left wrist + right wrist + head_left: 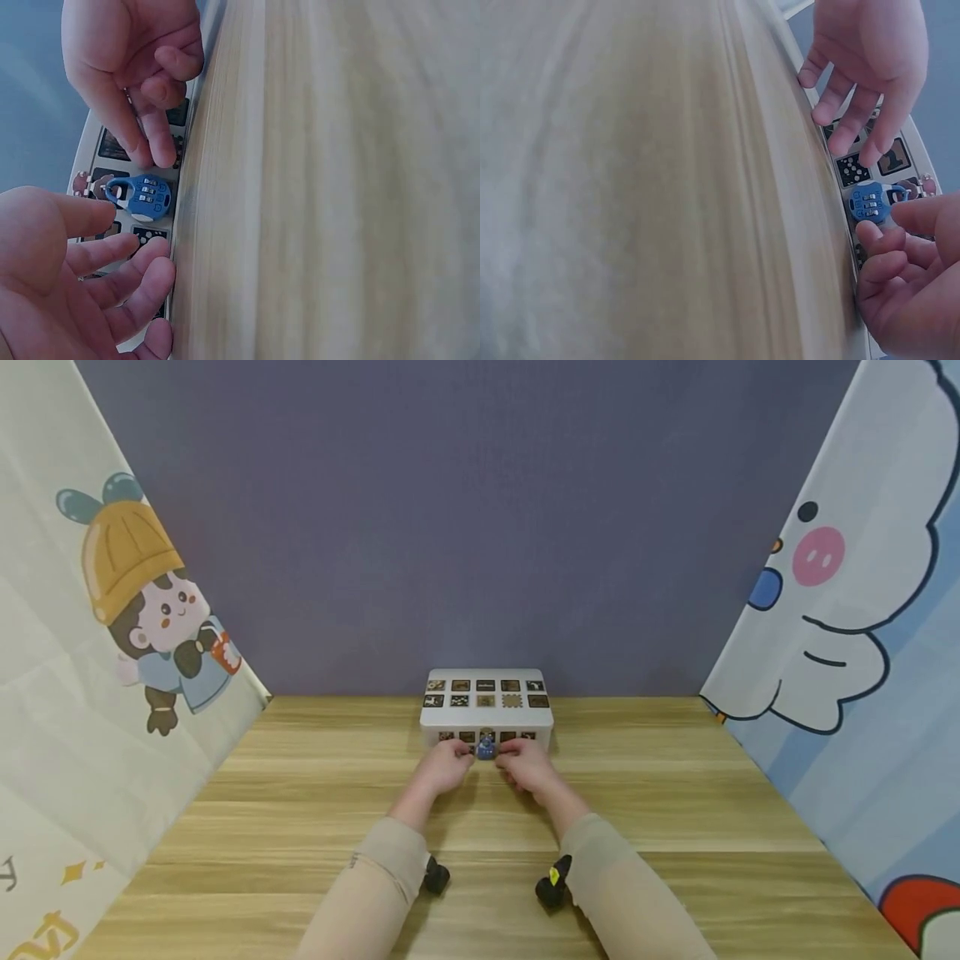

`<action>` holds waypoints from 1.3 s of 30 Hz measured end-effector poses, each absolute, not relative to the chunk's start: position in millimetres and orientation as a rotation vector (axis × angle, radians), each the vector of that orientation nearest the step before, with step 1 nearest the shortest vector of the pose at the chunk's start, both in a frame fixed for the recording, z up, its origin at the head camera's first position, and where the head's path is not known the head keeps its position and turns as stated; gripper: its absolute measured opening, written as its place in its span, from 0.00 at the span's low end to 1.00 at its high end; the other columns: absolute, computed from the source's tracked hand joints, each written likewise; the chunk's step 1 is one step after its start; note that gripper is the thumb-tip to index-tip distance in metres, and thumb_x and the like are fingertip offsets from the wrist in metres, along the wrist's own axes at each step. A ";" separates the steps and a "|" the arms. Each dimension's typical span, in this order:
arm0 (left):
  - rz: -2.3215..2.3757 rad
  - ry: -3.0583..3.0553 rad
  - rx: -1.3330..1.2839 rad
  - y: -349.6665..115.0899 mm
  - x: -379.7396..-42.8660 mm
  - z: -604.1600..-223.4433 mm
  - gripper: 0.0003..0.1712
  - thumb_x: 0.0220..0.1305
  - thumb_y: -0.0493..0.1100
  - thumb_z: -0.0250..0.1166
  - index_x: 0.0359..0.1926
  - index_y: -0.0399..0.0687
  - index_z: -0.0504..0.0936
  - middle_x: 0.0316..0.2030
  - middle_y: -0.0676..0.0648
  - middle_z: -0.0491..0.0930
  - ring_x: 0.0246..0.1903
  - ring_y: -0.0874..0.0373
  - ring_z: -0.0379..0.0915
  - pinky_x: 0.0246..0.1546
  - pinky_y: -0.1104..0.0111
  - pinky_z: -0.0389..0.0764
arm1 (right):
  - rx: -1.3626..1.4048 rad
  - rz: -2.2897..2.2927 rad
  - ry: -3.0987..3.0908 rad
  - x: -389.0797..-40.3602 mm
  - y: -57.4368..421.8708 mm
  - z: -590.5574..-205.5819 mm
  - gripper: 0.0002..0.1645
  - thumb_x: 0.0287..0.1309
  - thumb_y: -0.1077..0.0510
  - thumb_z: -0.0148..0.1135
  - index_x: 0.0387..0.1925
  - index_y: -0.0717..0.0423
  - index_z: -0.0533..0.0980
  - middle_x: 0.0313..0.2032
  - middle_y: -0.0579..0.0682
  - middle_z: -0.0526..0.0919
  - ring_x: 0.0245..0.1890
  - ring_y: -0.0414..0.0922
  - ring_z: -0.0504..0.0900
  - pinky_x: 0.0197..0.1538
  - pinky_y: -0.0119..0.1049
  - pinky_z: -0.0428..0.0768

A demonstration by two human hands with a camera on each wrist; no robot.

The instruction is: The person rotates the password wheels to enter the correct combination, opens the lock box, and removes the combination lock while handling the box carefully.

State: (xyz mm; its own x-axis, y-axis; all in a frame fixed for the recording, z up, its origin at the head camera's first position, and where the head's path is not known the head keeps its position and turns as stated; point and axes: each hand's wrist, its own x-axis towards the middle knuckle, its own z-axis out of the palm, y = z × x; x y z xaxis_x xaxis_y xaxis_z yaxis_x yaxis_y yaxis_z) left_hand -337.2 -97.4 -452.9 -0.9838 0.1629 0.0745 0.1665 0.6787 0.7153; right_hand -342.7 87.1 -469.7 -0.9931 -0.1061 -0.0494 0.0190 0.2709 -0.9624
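A small blue padlock with three number dials hangs by its shackle at the metal clasp on the front of a white box printed with small square pictures. In the left wrist view, my left hand is beside the padlock, its thumb near the shackle and its fingers loosely bent. My right hand is on the other side, thumb and index fingertips close to the padlock's body, the other fingers bent more. Neither hand appears to grip it. Whether the shackle is latched cannot be seen.
The box stands at the back of a wood-grain table, near a plain dark wall. Cartoon-printed sheets hang at the left and right. Black wrist straps show below the sleeves.
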 end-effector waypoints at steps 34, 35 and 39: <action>-1.181 -2.926 -0.319 -89.5 -342.4 -449.2 0.10 0.70 0.41 0.61 0.44 0.37 0.83 0.35 0.45 0.81 0.33 0.52 0.76 0.38 0.59 0.79 | -0.082 -1.813 2.422 -341.2 85.2 -470.0 0.13 0.66 0.68 0.58 0.49 0.66 0.81 0.34 0.58 0.85 0.15 0.38 0.67 0.16 0.28 0.63; -1.205 -2.926 -0.318 -89.6 -341.6 -448.5 0.10 0.70 0.40 0.61 0.43 0.37 0.83 0.34 0.45 0.81 0.32 0.52 0.76 0.36 0.60 0.79 | -0.074 -1.820 2.411 -340.8 85.6 -469.5 0.13 0.66 0.68 0.57 0.49 0.66 0.81 0.34 0.58 0.85 0.15 0.38 0.67 0.16 0.28 0.64; -1.305 -2.925 -0.328 -89.4 -339.4 -446.6 0.07 0.71 0.38 0.58 0.40 0.37 0.81 0.30 0.43 0.81 0.26 0.54 0.75 0.31 0.63 0.78 | -0.071 -1.824 2.406 -340.0 86.6 -469.3 0.13 0.68 0.67 0.54 0.49 0.66 0.80 0.34 0.58 0.85 0.16 0.38 0.67 0.17 0.29 0.65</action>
State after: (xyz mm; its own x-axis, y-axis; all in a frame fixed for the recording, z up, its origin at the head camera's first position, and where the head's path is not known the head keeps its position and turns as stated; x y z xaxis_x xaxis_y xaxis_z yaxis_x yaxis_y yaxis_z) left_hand -339.4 -89.4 -446.6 -0.9762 0.2166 0.0118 0.1535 0.6511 0.7433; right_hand -340.0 86.6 -469.3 -0.9915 -0.1110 -0.0685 0.0360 0.2721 -0.9616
